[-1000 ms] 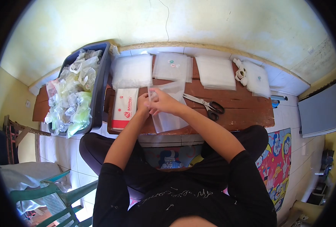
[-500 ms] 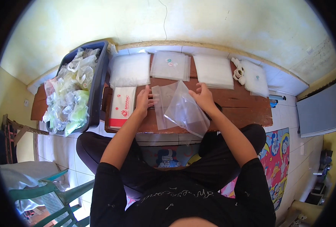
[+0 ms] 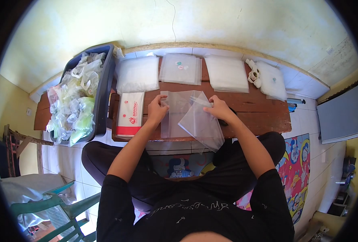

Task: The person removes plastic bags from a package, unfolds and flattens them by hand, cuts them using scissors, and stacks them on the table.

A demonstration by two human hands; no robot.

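Note:
Two clear plastic sheets or bags lie near the front of the brown wooden table (image 3: 263,117). My right hand (image 3: 219,108) pinches the top edge of the tilted clear bag (image 3: 203,126), whose lower corner hangs past the table's front edge. Partly under it lies a second clear bag (image 3: 171,121), flat and upright. My left hand (image 3: 158,109) is at that bag's left edge, thumb and fingers apart in a loose curve. To the left is the white and red BAWANG packet (image 3: 130,115). The scissors (image 3: 232,115) are mostly hidden behind my right hand.
Stacks of clear bags (image 3: 137,74), (image 3: 226,74) line the table's back, with sticker rolls (image 3: 253,74) at the right. A dark tub (image 3: 103,86) heaped with crumpled plastic (image 3: 76,97) stands left. A green chair (image 3: 62,207) is lower left.
My hands have parted from where they met over the bag. My right hand has moved right with one bag, which now lies tilted over the other. The scissors have become mostly hidden.

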